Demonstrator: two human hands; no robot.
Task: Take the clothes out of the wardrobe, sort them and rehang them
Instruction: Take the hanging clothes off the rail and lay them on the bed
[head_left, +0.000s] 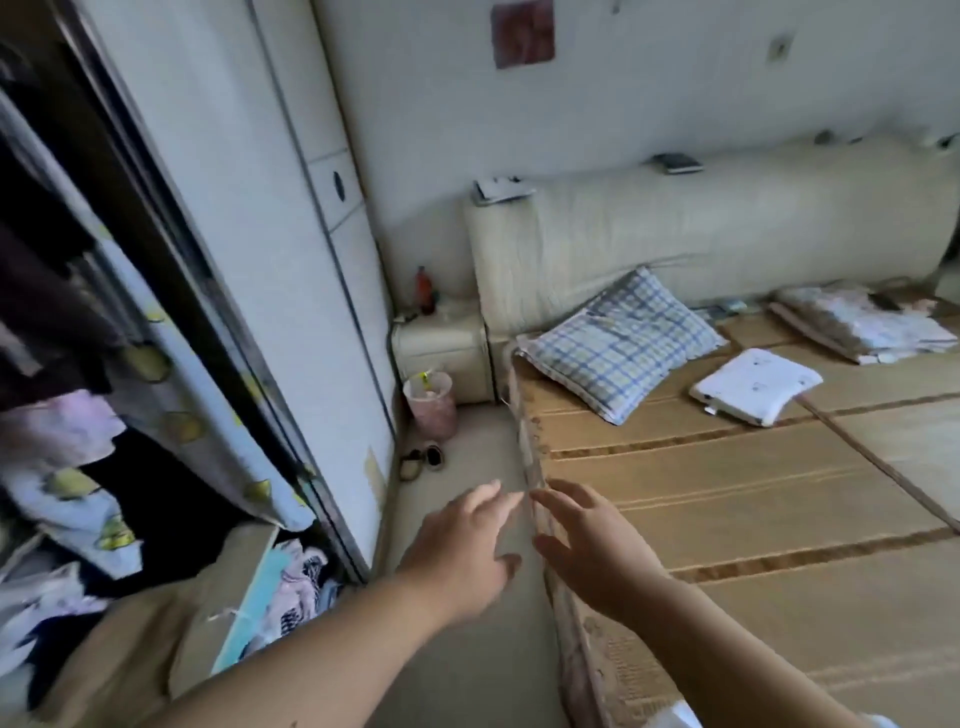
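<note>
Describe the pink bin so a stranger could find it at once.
Start at the bed and go to the cream bedside cabinet at its head. On the floor in front of that cabinet stands the pink bin. It is the only round, open-topped pink thing there; the red bottle stands on the cabinet, the shoes lie nearer.

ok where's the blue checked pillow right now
In the head view, right of centre: the blue checked pillow lies on the bed mat just below the headboard, left of the white pad.

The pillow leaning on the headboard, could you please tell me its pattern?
The pillow is checked blue and pale yellow on white; the head view shows it.
</note>
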